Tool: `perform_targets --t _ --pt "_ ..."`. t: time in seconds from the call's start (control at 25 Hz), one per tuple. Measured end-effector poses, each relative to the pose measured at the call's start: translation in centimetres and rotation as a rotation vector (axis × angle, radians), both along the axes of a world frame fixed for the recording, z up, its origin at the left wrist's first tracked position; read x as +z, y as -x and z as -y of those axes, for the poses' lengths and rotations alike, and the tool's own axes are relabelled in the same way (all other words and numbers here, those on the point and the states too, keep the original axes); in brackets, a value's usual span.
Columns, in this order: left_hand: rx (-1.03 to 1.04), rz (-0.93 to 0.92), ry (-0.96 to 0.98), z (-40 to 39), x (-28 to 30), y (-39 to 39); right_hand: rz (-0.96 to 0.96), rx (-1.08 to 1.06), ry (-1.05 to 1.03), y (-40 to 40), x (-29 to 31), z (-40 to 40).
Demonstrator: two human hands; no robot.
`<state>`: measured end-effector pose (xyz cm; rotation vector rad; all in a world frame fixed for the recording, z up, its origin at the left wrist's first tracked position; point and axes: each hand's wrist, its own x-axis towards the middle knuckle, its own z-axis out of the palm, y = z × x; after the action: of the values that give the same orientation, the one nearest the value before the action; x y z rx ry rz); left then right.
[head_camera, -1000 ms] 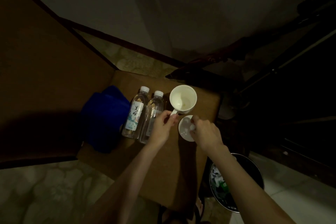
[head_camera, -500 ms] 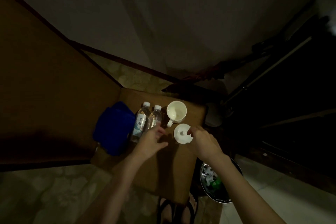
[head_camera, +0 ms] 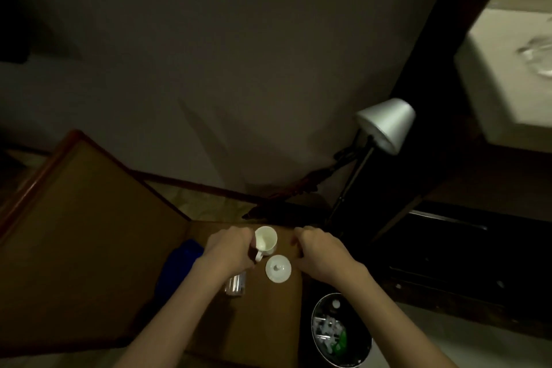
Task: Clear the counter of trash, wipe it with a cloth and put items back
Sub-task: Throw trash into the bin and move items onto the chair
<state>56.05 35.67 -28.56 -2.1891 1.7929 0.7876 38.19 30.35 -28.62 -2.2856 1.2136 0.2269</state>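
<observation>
Cloth (head_camera: 179, 266), blue, lies at the desk's (head_camera: 263, 317) left edge. My left hand (head_camera: 228, 252) covers the water bottles (head_camera: 236, 285) beside it, fingers curled by the cup's (head_camera: 265, 240) handle; I cannot tell if they grip it. Its lid (head_camera: 278, 268) lies just in front of the cup. My right hand (head_camera: 321, 251) hovers at the far right corner, loosely curled, holding nothing. Trash bin (head_camera: 340, 330) stands off the right edge.
</observation>
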Motion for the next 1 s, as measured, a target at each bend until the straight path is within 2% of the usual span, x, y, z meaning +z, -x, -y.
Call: perform_targets --t 0.2,0.36,0.6,0.76,1.0 --pt "-0.169 0.059 0.024 1.5 7.4 4.0 -0.007 -0.004 0.033 5.8 8.1 0.2" --pt "-0.252 0.034 0.07 4.0 12.5 10.2 0.019 -0.005 0.109 12.6 14.2 1.3" --pt "-0.228 -0.023 0.133 7.1 16.6 21.4 0.039 0.015 0.095 25.7 18.6 3.8" --pt "-0.208 -0.001 0.248 9.6 19.4 29.5 0.012 0.006 0.164 34.9 21.5 6.9" --pt "-0.244 0.049 0.238 13.9 23.0 37.0 -0.01 -0.038 0.249 42.5 23.6 11.6"
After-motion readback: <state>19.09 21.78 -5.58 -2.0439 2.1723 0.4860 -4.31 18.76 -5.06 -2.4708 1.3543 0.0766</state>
